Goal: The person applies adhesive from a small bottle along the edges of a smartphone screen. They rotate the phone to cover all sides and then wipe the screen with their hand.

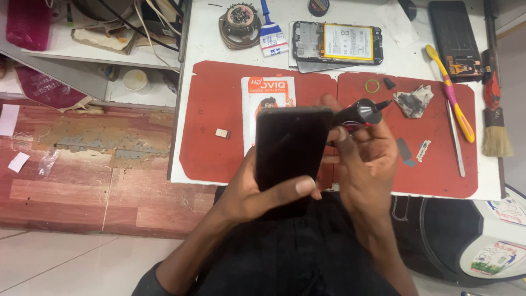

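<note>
The left hand (257, 192) grasps a black phone (290, 151) from below, thumb pressed across its lower face, holding it dark side up over the near edge of the red mat (208, 148). Just beside it, the right hand (364, 164) is clenched around a black glue tube (361, 112), whose thin nozzle points right and away; its fingers touch the phone's right edge. Under the phone, partly covered, lies an orange-and-white packet (268, 90) on the mat. Farther right on the mat sit a crumpled grey cloth (415, 101), a small yellow ring (372, 86), tweezers (456, 142) and a yellow-and-pink toothbrush (450, 93). Beyond the mat, on the white table (203, 38), rests an opened phone (337, 43) with its battery showing, and a brush (495, 115) lies at the right edge.
</note>
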The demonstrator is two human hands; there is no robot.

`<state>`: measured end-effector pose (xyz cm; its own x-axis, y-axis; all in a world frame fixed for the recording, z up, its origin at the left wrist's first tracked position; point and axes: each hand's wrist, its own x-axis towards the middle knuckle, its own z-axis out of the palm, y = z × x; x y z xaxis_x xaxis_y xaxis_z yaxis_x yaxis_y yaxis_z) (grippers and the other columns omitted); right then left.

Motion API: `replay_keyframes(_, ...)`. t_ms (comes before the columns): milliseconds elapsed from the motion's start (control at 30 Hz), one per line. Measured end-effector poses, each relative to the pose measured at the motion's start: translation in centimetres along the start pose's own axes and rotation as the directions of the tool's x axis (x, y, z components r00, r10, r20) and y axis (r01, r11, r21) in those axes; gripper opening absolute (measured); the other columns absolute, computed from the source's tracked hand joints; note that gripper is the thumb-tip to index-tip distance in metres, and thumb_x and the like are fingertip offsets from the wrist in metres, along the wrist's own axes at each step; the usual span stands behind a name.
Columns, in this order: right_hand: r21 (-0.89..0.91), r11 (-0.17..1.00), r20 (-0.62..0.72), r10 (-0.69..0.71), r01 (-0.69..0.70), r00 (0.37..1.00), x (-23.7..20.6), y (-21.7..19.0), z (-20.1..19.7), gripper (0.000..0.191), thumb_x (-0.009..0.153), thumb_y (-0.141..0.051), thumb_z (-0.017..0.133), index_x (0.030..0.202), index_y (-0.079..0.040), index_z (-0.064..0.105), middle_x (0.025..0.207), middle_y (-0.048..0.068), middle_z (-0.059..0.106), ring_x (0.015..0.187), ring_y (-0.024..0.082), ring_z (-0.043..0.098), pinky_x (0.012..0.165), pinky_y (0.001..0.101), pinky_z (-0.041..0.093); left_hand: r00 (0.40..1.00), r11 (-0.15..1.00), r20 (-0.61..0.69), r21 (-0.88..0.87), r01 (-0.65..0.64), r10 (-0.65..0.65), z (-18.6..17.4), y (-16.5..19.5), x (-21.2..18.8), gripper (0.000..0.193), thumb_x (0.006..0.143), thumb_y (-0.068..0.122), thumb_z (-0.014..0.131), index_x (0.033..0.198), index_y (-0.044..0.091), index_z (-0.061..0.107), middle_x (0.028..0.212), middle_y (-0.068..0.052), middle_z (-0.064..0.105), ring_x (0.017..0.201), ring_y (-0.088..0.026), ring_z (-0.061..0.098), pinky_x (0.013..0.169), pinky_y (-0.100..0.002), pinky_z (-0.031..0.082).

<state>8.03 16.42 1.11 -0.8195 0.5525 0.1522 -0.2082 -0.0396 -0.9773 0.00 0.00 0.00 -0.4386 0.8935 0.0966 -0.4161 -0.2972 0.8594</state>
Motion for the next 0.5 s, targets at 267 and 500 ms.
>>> replay_keyframes(267, 0.585, 0.798, -0.25, 0.014, 0.14, 0.968, -1.4, 4.1, -2.5, 0.038, 0.105, -0.009, 0.06, 0.14, -0.011, 0.045, 0.124, 0.013, 0.067, 0.092, 0.022, 0.072, 0.07, 0.0298, 0.063, 0.998, 0.904, 0.043, -0.428, -0.017, 0.039, 0.9, -0.9, 1.0, 0.084, 0.102, 0.034, 0.067, 0.163, -0.006, 0.025, 0.165, -0.026, 0.039, 0.144, -0.042, 0.053, 0.094, -0.042, 0.061)
replay_keyframes(500, 0.531, 0.789, -0.266, -0.191, 0.309, 0.945, -2.1, 1.3, -9.0, 0.029, 0.108, -0.01, 0.063, 0.132, -0.013, 0.047, 0.12, 0.011, 0.067, 0.099, 0.022, 0.07, 0.076, 0.0306, 0.061, 0.977, 0.564, 0.162, -0.824, 0.056, 0.138, -0.4, -2.1, 0.8, 0.073, 0.112, 0.039, 0.056, 0.159, -0.005, 0.022, 0.153, -0.032, 0.039, 0.125, -0.046, 0.062, 0.091, -0.04, 0.062)
